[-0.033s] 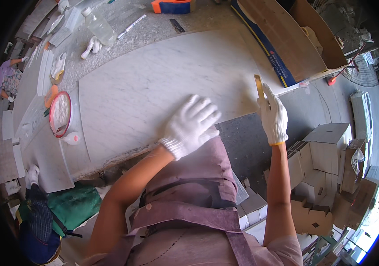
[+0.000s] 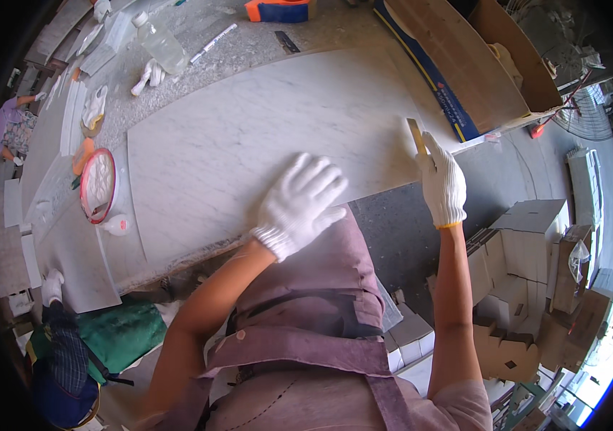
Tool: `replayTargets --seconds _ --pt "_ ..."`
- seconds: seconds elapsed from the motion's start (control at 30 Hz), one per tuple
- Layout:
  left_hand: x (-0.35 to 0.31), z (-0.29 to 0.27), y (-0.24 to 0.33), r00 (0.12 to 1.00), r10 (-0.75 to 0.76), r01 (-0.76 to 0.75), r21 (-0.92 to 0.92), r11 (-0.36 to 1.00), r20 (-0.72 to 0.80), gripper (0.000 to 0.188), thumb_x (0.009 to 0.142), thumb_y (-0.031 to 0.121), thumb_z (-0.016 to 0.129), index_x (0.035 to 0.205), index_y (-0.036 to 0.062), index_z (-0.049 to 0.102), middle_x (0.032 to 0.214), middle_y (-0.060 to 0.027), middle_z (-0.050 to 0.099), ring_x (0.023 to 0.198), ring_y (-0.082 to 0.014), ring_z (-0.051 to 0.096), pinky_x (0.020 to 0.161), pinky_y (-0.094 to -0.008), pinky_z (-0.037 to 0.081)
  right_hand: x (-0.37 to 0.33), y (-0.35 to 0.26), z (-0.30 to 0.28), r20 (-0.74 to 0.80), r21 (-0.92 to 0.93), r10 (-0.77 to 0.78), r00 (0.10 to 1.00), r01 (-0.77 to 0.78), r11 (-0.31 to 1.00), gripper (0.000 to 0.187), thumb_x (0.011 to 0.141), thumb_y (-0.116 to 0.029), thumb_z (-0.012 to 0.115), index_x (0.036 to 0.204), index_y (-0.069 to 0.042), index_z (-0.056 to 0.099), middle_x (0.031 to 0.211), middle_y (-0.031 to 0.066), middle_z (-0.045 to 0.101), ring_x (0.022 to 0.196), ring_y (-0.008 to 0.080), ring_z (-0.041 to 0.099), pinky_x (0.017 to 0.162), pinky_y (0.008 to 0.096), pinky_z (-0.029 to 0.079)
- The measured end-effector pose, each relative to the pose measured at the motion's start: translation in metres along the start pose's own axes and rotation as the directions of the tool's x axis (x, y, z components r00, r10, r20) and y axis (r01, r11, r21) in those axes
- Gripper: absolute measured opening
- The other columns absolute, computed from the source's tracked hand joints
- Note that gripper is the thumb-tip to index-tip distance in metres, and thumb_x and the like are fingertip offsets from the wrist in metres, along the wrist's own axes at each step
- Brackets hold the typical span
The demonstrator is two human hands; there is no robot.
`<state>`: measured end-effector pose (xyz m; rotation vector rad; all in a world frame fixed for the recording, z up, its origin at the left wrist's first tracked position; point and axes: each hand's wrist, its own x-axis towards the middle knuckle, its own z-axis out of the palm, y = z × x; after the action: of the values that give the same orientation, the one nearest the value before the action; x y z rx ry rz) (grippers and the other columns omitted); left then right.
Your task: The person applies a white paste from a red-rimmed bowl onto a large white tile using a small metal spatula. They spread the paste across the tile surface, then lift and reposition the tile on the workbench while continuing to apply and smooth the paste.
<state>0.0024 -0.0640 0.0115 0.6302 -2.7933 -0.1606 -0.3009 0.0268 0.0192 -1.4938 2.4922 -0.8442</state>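
Observation:
A large white slab point(image 2: 249, 122) with grey veins, like marble, lies flat before me. My left hand point(image 2: 303, 201), in a white knitted glove, rests palm down near its front edge, fingers stretched out and the thumb apart. At the slab's right end, my gloved right hand point(image 2: 441, 183) is closed around a narrow, flat, yellowish strip point(image 2: 416, 136). The strip's upper end sticks out past the fingers, over the slab's corner; its lower part is hidden in the hand. I cannot make out the strip's exact kind.
A red-rimmed bowl of white paste point(image 2: 98, 185) stands left of the slab. Behind are a clear plastic bottle point(image 2: 159, 47), a white marker point(image 2: 213, 43) and an orange-and-blue tool point(image 2: 278, 10). An open cardboard box point(image 2: 464, 65) borders the far right. A co-worker's arm point(image 2: 62, 337) shows lower left.
My left hand has slid slightly left over the slab. The strip in my right hand has tipped a little to the left.

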Motion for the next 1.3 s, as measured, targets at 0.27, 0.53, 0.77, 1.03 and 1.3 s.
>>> replayTargets --seconds 0.27,0.53,0.77,1.03,1.3 --pt "-0.031 -0.011 -0.015 0.971 -0.220 0.224 0.035 0.974 -0.093 0.050 0.099 0.042 0.071 0.140 0.0137 0.072 0.146 -0.0070 0.066 0.146 -0.0290 0.054 0.128 -0.0514 0.037 0.039 -0.004 0.020 0.053 -0.106 -0.024 0.998 0.030 0.994 0.044 0.103 -0.024 0.065 0.146 -0.014 0.069 0.121 0.0224 0.076 0.106 0.0395 0.074 0.093 0.0453 0.057" --pt "-0.029 -0.011 -0.014 0.968 -0.229 0.236 0.065 0.970 -0.103 0.050 0.100 0.043 0.070 0.141 0.0143 0.071 0.146 -0.0065 0.066 0.145 -0.0288 0.054 0.127 -0.0512 0.038 0.054 -0.005 0.016 0.175 -0.106 -0.031 0.984 0.050 0.993 0.046 0.103 -0.024 0.065 0.148 -0.013 0.068 0.125 0.0233 0.075 0.112 0.0395 0.072 0.097 0.0442 0.055" --pt "-0.029 -0.012 -0.013 0.967 -0.227 0.232 0.026 0.972 -0.112 0.048 0.100 0.042 0.069 0.140 0.0141 0.071 0.145 -0.0076 0.066 0.144 -0.0292 0.055 0.127 -0.0517 0.038 0.040 -0.004 0.020 0.211 -0.118 -0.133 0.968 0.161 0.980 0.050 0.102 -0.017 0.062 0.152 -0.017 0.064 0.113 0.0226 0.073 0.098 0.0413 0.071 0.087 0.0453 0.055" --pt "-0.029 -0.013 -0.013 0.967 -0.230 0.234 0.027 0.972 -0.107 0.048 0.100 0.042 0.069 0.140 0.0144 0.071 0.145 -0.0076 0.066 0.144 -0.0297 0.055 0.127 -0.0522 0.038 0.054 -0.009 0.020 0.177 -0.081 -0.119 0.977 0.135 0.988 0.048 0.104 -0.020 0.062 0.152 -0.018 0.064 0.110 0.0229 0.073 0.101 0.0405 0.071 0.089 0.0448 0.055" --pt "-0.028 -0.012 -0.013 0.968 -0.231 0.236 0.047 0.971 -0.095 0.049 0.100 0.041 0.070 0.141 0.0141 0.069 0.145 -0.0075 0.066 0.145 -0.0293 0.054 0.127 -0.0516 0.038 0.058 -0.006 0.012 0.192 -0.013 -0.206 0.960 0.212 0.977 0.048 0.103 -0.014 0.062 0.151 -0.014 0.065 0.111 0.0236 0.073 0.096 0.0393 0.071 0.085 0.0425 0.055"
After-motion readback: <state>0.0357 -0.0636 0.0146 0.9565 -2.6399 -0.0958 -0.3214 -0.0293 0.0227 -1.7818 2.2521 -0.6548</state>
